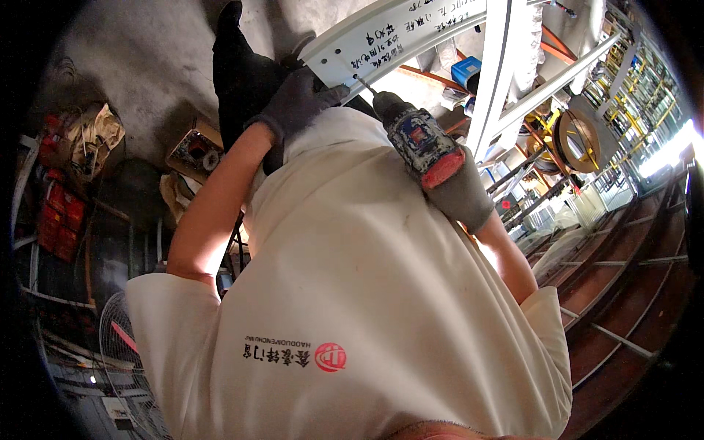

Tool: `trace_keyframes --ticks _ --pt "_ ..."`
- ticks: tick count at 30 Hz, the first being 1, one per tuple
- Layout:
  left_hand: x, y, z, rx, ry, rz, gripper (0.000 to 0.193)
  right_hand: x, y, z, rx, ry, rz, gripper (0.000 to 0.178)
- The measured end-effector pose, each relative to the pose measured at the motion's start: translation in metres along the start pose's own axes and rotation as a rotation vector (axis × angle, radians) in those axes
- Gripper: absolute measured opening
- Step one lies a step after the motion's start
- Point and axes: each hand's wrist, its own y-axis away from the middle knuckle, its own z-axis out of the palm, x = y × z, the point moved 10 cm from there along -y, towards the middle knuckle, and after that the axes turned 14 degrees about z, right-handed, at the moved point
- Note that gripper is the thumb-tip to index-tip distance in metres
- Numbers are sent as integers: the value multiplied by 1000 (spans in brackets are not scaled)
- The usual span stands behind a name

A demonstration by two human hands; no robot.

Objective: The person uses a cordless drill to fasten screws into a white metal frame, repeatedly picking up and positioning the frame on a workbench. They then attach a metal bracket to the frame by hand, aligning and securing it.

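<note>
My right hand (pixel 463 192), in a grey glove, is closed round a scuffed cordless drill (pixel 419 141) with a red end; its handle is mostly hidden. The thin bit (pixel 364 83) points at the edge of a long white profile (pixel 389 45), and its tip meets or nearly meets a small dark spot there. At the profile's near left end, my left hand (pixel 297 103), in a dark grey glove, grips the end, fingers partly hidden. Handwriting and a few dark holes mark the profile.
More white profiles (pixel 496 81) cross at the right, near a blue box (pixel 465 72) and a round reel (pixel 576 141). An open cardboard box (pixel 196 150) stands on the concrete floor at left, by red packages (pixel 61 213). A fan (pixel 125 341) is at lower left.
</note>
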Motion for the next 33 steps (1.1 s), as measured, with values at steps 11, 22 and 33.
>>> trace_keyframes --ticks 11,22,33 --pt "13 2 -6 28 -79 14 48 -6 -4 1 -23 11 -20 40" --pt "10 0 -7 5 -105 -17 52 -7 -6 3 -23 107 -42 40" --pt "16 -3 -8 28 -91 44 50 -9 -9 3 -23 101 -92 32"
